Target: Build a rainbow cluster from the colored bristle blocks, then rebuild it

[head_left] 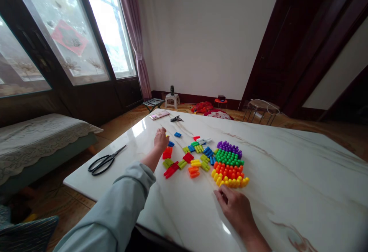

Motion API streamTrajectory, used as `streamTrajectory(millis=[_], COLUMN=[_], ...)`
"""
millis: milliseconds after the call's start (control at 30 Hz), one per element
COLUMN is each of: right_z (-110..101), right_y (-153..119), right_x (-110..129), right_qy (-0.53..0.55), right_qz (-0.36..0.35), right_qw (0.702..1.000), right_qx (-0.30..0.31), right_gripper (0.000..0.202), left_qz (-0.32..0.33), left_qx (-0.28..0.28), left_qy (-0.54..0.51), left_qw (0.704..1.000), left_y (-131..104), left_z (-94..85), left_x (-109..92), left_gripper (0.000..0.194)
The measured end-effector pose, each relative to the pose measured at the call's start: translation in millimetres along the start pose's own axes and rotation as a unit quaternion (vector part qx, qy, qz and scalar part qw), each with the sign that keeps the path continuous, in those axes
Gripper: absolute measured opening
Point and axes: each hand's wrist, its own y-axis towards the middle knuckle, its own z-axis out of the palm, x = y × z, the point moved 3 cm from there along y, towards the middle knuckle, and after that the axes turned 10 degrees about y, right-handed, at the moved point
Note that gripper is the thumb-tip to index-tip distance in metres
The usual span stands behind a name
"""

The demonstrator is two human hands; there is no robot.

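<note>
My left hand reaches over the far left of the loose plastic pieces, its fingers bent and close together. A bit of yellow and a blue piece show right beside its fingers; what they hold, if anything, is hidden. My right hand rests on the table just in front of the joined block of plastic pegs, fingers loosely curled, thumb and forefinger apart, with nothing visible between them. That block has purple, green, orange and yellow bands. Loose pieces, among them a red one and an orange one, lie between my hands.
Black-handled scissors lie at the left of the marble-patterned table. Towards the far edge are a pink phone and a small dark cutter. Stools, including a white one, stand beyond the table.
</note>
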Motion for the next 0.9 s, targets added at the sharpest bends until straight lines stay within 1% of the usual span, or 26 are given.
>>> streamTrajectory(millis=[100, 200, 267, 300, 333, 367, 400, 433, 467, 500, 533, 567, 600, 633, 667, 733, 767, 833, 900], right_z=[0.3, -1.4, -3.2, -4.2, -5.2, -6.2, -7.1, -7.8, -8.7, -9.7, -11.0, -12.7, -14.5, -16.3, -17.8, -19.9, -20.4, -20.6, -20.1], right_y=[-0.1, 0.6, 1.4, 1.7, 2.0, 2.1, 2.1, 1.9, 1.7, 1.5, 1.5, 1.6, 2.0, 2.5, 3.1, 4.3, 4.6, 4.6, 4.0], right_x=[0.0, 1.4, 3.0, 3.9, 4.7, 5.4, 6.0, 6.5, 6.8, 7.0, 7.1, 7.3, 7.6, 8.1, 8.8, 10.2, 10.9, 11.1, 9.9], right_qy=[-0.005, -0.006, -0.002, 0.003, 0.010, 0.019, 0.033, 0.050, 0.068, 0.086, 0.102, 0.116, 0.129, 0.142, 0.155, 0.183, 0.196, 0.213, 0.223], right_qz=[-0.005, -0.004, -0.003, -0.001, 0.001, 0.004, 0.007, 0.008, 0.008, 0.006, 0.002, -0.005, -0.013, -0.022, -0.031, -0.040, -0.041, -0.033, -0.021], right_qw=[1.000, 1.000, 1.000, 1.000, 1.000, 1.000, 0.999, 0.998, 0.997, 0.996, 0.994, 0.993, 0.991, 0.990, 0.987, 0.982, 0.980, 0.976, 0.974], right_qx=[0.002, 0.006, 0.009, 0.011, 0.013, 0.016, 0.020, 0.027, 0.032, 0.034, 0.032, 0.024, 0.014, 0.003, -0.005, -0.014, -0.016, -0.025, -0.041], right_gripper=[0.032, 0.031, 0.031, 0.031, 0.031, 0.032, 0.032, 0.032, 0.032, 0.031, 0.030, 0.029, 0.028, 0.027, 0.026, 0.024, 0.022, 0.018, 0.017], left_qz=[-0.002, -0.005, -0.002, 0.003, 0.017, 0.029, 0.042, 0.054, 0.063, 0.068, 0.075, 0.082, 0.094, 0.112, 0.134, 0.180, 0.195, 0.200, 0.183], left_qx=[0.003, -0.024, -0.044, -0.046, -0.035, 0.008, 0.069, 0.127, 0.175, 0.205, 0.235, 0.256, 0.262, 0.260, 0.249, 0.217, 0.202, 0.181, 0.167], left_qy=[-0.046, -0.101, -0.143, -0.168, -0.212, -0.346, -0.461, -0.540, -0.588, -0.619, -0.637, -0.642, -0.631, -0.605, -0.570, -0.496, -0.470, -0.446, -0.432], left_qw=[0.999, 0.995, 0.989, 0.985, 0.977, 0.938, 0.884, 0.831, 0.787, 0.755, 0.731, 0.718, 0.724, 0.744, 0.771, 0.822, 0.837, 0.854, 0.867], left_y=[7.4, 3.4, -13.7, -28.3, -46.8, -68.8, -93.5, -119.4, -144.8, -167.8, -187.9, -204.0, -215.8, -223.7, -228.2, -230.4, -229.6, -226.6, -224.2], left_z=[1.4, -7.0, -14.0, -15.7, -15.4, -11.8, -6.3, -0.4, 5.2, 9.7, 13.0, 14.8, 14.8, 13.4, 11.0, 5.7, 3.8, 2.6, 4.2], left_x=[4.9, -3.8, -18.7, -28.6, -39.9, -51.9, -64.7, -77.0, -88.0, -97.0, -104.7, -110.7, -114.8, -117.5, -119.0, -119.8, -119.6, -118.3, -116.8], left_gripper=[0.023, 0.020, 0.017, 0.016, 0.016, 0.019, 0.025, 0.032, 0.037, 0.039, 0.041, 0.041, 0.038, 0.034, 0.029, 0.019, 0.016, 0.015, 0.018])
